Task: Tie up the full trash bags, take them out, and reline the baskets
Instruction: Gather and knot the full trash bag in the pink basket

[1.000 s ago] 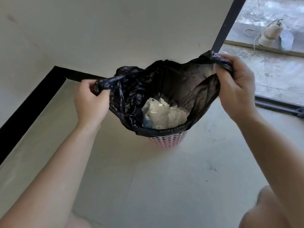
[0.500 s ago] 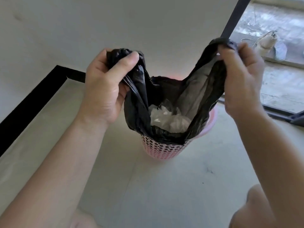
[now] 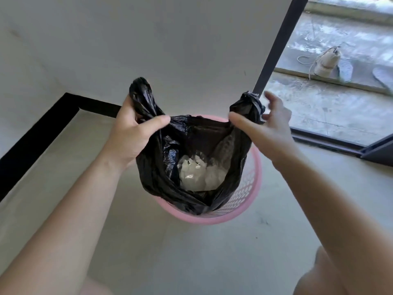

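Observation:
A black trash bag (image 3: 161, 167) hangs in the pink perforated basket (image 3: 248, 188) on the floor, its mouth open. Crumpled whitish plastic waste (image 3: 195, 175) lies inside it. My left hand (image 3: 136, 133) grips the bag's left gathered corner, which sticks up above the fist. My right hand (image 3: 263, 122) holds the right gathered corner between thumb and fingers, with the other fingers spread. The bag is lifted off the basket's rim, which shows bare on the right and front.
A white wall with a black skirting strip (image 3: 42, 133) runs behind and to the left. A dark door frame (image 3: 274, 45) and sliding track (image 3: 327, 141) lie to the right, with a shoe (image 3: 325, 62) and insoles outside. My knees show at the bottom.
Both hands have bunched the bag's edges into two corners and drawn the bag up off the rim; the pink rim now shows. The view has shifted to look more steeply down.

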Demonstrator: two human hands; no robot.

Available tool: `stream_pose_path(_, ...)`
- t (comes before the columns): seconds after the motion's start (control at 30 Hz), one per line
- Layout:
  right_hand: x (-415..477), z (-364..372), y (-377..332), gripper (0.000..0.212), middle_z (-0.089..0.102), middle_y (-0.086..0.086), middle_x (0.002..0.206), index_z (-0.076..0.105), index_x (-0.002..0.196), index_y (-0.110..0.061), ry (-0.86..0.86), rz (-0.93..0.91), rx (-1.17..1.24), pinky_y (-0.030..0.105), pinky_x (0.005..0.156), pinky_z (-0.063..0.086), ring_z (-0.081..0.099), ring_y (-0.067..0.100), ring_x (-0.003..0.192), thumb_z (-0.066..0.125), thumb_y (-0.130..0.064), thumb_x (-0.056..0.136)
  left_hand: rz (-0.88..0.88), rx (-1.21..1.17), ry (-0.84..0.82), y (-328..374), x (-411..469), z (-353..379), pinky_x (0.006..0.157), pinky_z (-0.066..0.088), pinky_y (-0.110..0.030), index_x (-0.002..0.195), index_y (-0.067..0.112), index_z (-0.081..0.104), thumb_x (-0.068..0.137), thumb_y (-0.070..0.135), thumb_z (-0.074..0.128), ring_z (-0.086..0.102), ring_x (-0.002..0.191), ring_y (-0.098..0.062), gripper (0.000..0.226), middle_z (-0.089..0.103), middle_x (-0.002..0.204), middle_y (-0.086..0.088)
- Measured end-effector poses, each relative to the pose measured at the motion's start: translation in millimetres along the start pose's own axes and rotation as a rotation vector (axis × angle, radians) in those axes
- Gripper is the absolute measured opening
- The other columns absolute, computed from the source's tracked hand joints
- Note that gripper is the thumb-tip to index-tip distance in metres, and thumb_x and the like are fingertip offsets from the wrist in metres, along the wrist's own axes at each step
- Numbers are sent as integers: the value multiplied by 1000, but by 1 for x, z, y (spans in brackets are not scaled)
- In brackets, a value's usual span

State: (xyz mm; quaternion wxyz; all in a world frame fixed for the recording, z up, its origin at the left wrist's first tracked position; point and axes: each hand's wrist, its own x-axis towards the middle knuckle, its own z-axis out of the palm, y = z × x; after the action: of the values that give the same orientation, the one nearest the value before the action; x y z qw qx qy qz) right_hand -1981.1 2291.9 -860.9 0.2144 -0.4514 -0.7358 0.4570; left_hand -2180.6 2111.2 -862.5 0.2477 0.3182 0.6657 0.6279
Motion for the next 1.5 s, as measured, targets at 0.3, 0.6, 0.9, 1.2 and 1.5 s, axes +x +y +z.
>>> stream_pose_path(0.3, -6, 12, 50, 149, -8, 1, 166, 7, 158, -36, -650, -52, -726, 55, 122, 8, -11, 27, 151, 43, -108, 33, 18, 243, 246, -16, 1, -24, 73, 59, -23, 100, 13, 66, 82, -4, 71, 68, 63, -1, 25, 73, 84, 6)
stream_pose_path(0.6, 21, 48, 52, 21, 62, -23, 105, 55, 102, -49, -309, -369, -213, 40, 88, 50, 60, 5, 104, 62, -56, 84, -101, 128, 506, -24, 1, -19, 90, 44, -27, 125, 6, 48, 66, 76, 63, 52, 93, -7, 93, 52, 104, 3)
stream_pose_path(0.9, 8, 66, 45, 21, 64, -23, 78, 53, 92, -43, -153, -132, 17, -1, 55, 37, 58, -17, 69, 62, -62, 87, -74, 176, -62, -41, -5, -6, 112, 37, -35, 153, 19, -5, 66, 19, 90, 46, 131, -2, 130, 44, 145, 9)
stream_pose_path(1.2, 13, 58, 46, 50, 67, -9, 77, 66, 85, -29, -139, 110, 146, 37, 71, 50, 64, 18, 80, 38, -71, 92, -153, -274, 92, -39, 0, 23, 91, 52, -40, 53, 19, 52, 92, 47, 59, 66, 91, -23, 49, 70, 95, -13)
stream_pose_path(1.5, 27, 23, 31, 39, 61, 0, 75, 60, 93, -17, 163, 430, 661, 29, 61, 52, 62, 18, 67, 44, -52, 101, -502, -840, -171, -28, -4, 16, 53, 41, -26, 64, 21, 43, 88, 45, 63, 22, 41, -10, 40, 17, 52, 6)
